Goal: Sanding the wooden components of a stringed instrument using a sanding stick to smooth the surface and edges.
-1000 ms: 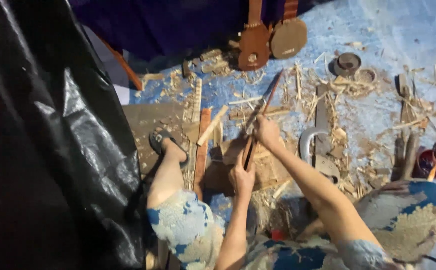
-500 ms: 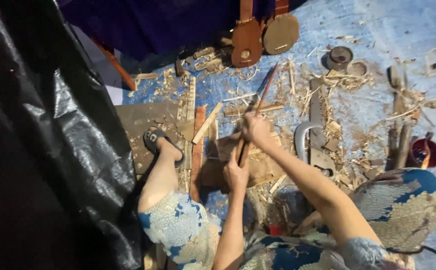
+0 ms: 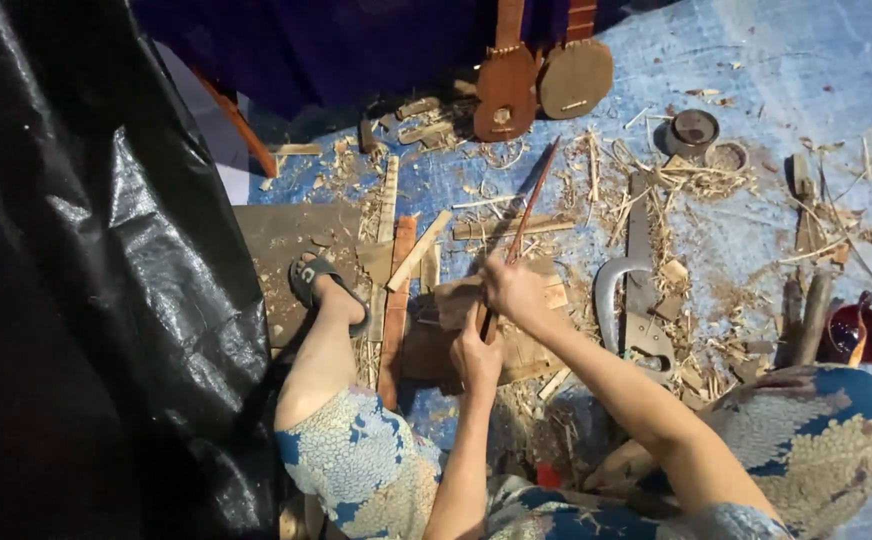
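Note:
A long thin reddish wooden stick (image 3: 530, 205) slants from a wooden block (image 3: 476, 330) on the floor up toward the far right. My right hand (image 3: 514, 290) is closed around the stick's middle. My left hand (image 3: 476, 358) grips its lower end, pressed against the block. My left foot in a sandal (image 3: 322, 285) rests on a brown board (image 3: 286, 245) to the left of the block. Wood shavings lie all around.
A handsaw (image 3: 636, 290) lies right of the block. Two small stringed instruments (image 3: 541, 80) lean at the back. Wooden slats (image 3: 396, 290), round tins (image 3: 694, 130), a red bowl (image 3: 861, 335) and a black plastic sheet (image 3: 86, 300) at the left surround me on the blue tarp (image 3: 786, 70).
The view has shifted a little. Both hands keep their grip on the stick, which has slid slightly along the block.

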